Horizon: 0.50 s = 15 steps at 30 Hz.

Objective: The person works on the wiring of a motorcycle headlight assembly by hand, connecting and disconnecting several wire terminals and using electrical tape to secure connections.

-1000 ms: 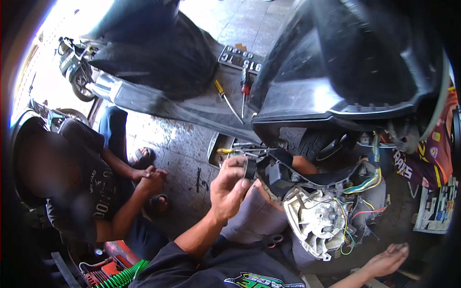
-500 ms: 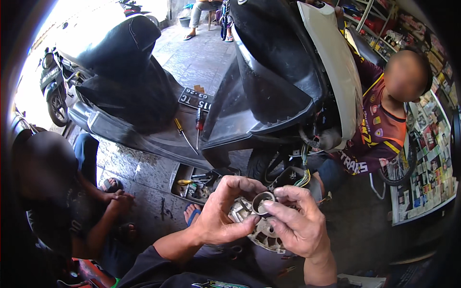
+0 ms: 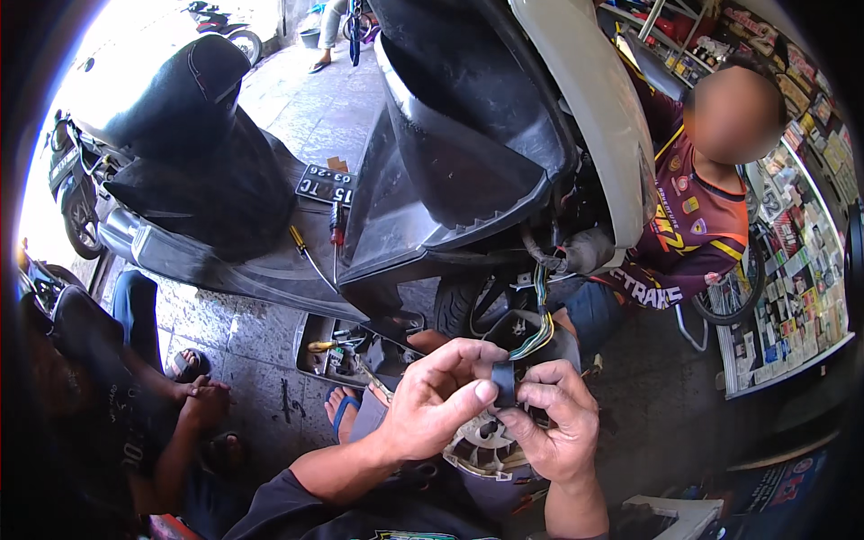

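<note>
My left hand [image 3: 436, 405] and my right hand [image 3: 553, 423] pinch a dark, short cylindrical ring [image 3: 503, 382] between their fingertips, turned side-on to the camera. Below it lies a pale motor-like housing [image 3: 477, 457] with ribs, partly hidden by my hands, over my lap. A bundle of coloured wires [image 3: 540, 333] hangs from the scooter [image 3: 459, 162] just behind my fingers. An open tool tray [image 3: 306, 355] sits on the floor beyond my left hand. Two screwdrivers [image 3: 337, 225] lie on the scooter's footboard.
A seated person [image 3: 99, 378] with clasped hands is at my left. Another person [image 3: 684, 225] in a maroon jersey crouches behind the scooter's front at right, beside a display case [image 3: 792, 270]. Parked motorbikes [image 3: 76, 193] stand at left; someone's legs [image 3: 328, 36] show at the back.
My right hand has come up from the lower right to grip the ring with my left. The ring has turned from face-up to side-on. My view has lifted, showing the person in maroon more fully.
</note>
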Motion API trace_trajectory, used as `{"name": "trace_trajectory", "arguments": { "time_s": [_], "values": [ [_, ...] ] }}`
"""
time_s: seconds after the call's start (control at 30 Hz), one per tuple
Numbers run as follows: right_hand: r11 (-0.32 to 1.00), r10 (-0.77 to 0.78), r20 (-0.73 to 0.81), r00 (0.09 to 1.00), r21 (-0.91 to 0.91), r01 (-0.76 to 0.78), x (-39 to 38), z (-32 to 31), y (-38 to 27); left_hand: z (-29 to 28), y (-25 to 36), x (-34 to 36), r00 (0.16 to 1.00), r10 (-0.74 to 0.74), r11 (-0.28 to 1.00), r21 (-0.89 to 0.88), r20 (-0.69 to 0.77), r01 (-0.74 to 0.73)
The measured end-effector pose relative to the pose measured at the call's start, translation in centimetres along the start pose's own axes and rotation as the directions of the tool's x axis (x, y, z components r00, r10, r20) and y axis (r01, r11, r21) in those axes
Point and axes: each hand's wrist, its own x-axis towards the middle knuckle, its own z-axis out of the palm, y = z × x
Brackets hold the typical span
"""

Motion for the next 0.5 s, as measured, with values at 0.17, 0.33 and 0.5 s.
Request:
{"name": "trace_trajectory", "arguments": {
  "time_s": [0.17, 0.33, 0.5],
  "values": [
    [0.971, 0.153, 0.054, 0.987, 0.176, -0.160, -0.2, 0.3, 0.0, -0.7, -1.2, 0.1, 0.994, -0.102, 0.987, -0.124, 0.034, 0.105],
    [0.916, 0.196, 0.123, 0.973, 0.330, -0.226, 0.7, 0.2, -0.2, -1.3, -0.8, 0.2, 0.986, -0.088, 0.989, -0.104, 0.141, 0.103],
    [0.914, 0.203, 0.124, 0.971, 0.332, -0.233, 0.5, -0.1, 0.5, -1.0, -1.1, 0.2, 0.981, -0.061, 0.998, -0.022, 0.182, 0.066]
  ]
}}
